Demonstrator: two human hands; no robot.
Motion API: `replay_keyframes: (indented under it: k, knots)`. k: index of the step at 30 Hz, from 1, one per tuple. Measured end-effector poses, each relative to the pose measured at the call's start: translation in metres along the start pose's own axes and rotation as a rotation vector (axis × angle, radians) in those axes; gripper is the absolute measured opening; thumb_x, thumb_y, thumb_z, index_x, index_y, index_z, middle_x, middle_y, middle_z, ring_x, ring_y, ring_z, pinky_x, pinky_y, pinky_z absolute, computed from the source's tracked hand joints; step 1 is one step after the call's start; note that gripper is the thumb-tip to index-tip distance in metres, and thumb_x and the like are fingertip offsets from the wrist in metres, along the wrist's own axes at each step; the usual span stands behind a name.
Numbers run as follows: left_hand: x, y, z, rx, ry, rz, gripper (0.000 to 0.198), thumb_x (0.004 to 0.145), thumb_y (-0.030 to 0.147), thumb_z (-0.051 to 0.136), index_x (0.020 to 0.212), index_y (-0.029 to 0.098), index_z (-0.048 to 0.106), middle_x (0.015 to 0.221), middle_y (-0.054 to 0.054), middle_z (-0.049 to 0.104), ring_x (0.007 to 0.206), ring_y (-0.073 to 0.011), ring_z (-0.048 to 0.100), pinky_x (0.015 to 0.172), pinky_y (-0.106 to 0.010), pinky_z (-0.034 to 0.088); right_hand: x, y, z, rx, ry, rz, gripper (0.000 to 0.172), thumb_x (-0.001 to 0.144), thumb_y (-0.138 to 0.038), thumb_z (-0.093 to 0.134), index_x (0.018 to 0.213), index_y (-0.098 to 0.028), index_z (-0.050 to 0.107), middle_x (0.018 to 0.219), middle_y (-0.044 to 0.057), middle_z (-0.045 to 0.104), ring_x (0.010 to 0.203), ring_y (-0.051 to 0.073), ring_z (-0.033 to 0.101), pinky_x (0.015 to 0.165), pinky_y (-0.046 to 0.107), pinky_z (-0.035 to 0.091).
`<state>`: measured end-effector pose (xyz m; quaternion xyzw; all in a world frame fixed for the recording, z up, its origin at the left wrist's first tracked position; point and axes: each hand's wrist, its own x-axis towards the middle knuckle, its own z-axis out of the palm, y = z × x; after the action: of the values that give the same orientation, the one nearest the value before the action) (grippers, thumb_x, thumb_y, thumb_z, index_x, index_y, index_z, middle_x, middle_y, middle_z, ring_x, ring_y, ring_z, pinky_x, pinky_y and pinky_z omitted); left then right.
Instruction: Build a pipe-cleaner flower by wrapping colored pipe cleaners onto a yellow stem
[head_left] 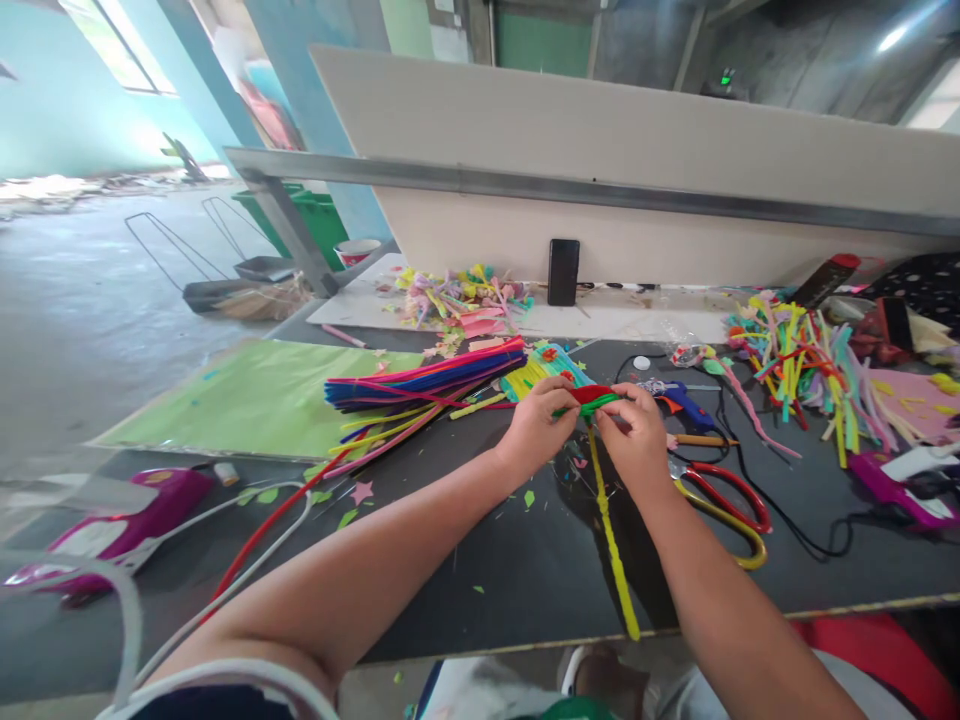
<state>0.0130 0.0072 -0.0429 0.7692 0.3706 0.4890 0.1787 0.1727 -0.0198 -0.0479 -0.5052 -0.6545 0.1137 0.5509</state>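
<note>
left hand [538, 420] + right hand [636, 430] — pinching red-green strips [592, 396] | green bin [324, 222], bucket [352, 257] — contents unclear

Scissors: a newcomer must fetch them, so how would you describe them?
On the dark table, find the person's right hand. The scissors lie just right of its wrist, nearer the front edge than the blue glue gun. Their two big loop handles, one red and one yellow, set them apart.
</note>
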Motion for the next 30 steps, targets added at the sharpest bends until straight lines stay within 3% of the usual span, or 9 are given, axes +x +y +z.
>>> replay_keyframes:
  k: [4,8,13,19,26,30]
  knots:
    - [-0.002,0.002,-0.006,0.121,-0.161,0.164,0.021,0.088,0.015,0.045,0.081,0.018,0.065,0.113,-0.010,0.057,0.109,-0.0177,0.055,0.095,-0.030,0.044,0.000,0.001,-0.001,-0.017,-0.012,-0.005,0.009,0.078,-0.024,0.060,0.072,-0.020,0.066,0.105,0.010,0.055,0.099,0.023,0.057,0.060,0.030,0.055]
    - [-0.002,0.006,-0.013,0.421,-0.285,0.267,0.021,0.089,0.018,0.044,0.092,0.018,0.065,0.121,-0.011,0.053,0.114,-0.0227,0.049,0.097,-0.038,0.041,0.000,0.005,0.000,0.008,-0.047,-0.011,0.009,0.079,-0.023,0.059,0.075,-0.020,0.066,0.107,0.010,0.052,0.098,0.022,0.057,0.058,0.029,0.055]
    - [-0.004,0.017,-0.018,0.734,-0.329,0.304,0.021,0.090,0.023,0.045,0.098,0.020,0.064,0.103,-0.010,0.058,0.099,-0.0247,0.048,0.086,-0.040,0.040,0.001,0.010,0.001,-0.031,-0.070,-0.004,0.009,0.079,-0.022,0.057,0.075,-0.020,0.064,0.106,0.010,0.051,0.096,0.022,0.056,0.065,0.032,0.054]
    - [-0.008,0.020,-0.013,0.751,-0.402,0.346,0.024,0.093,0.021,0.038,0.091,0.016,0.060,0.096,-0.010,0.057,0.087,-0.0211,0.050,0.080,-0.035,0.041,0.001,0.017,0.003,-0.093,-0.074,-0.061,0.010,0.082,-0.022,0.053,0.078,-0.021,0.062,0.102,0.009,0.054,0.097,0.022,0.055,0.084,0.040,0.049]
    - [-0.009,0.014,-0.008,0.718,-0.445,0.299,0.024,0.093,0.021,0.036,0.092,0.014,0.058,0.094,-0.010,0.057,0.086,-0.0206,0.055,0.078,-0.032,0.046,0.000,0.022,0.004,-0.074,-0.098,-0.060,0.012,0.085,-0.028,0.053,0.082,-0.022,0.064,0.101,0.008,0.055,0.095,0.022,0.056,0.081,0.036,0.049]
    - [-0.010,0.016,-0.008,0.636,-0.419,0.235,0.025,0.091,0.016,0.035,0.103,0.013,0.057,0.096,-0.010,0.059,0.090,-0.0205,0.057,0.080,-0.031,0.047,0.001,0.020,0.001,-0.115,-0.137,-0.098,0.013,0.085,-0.026,0.053,0.083,-0.023,0.065,0.101,0.009,0.057,0.096,0.022,0.057,0.086,0.038,0.047]
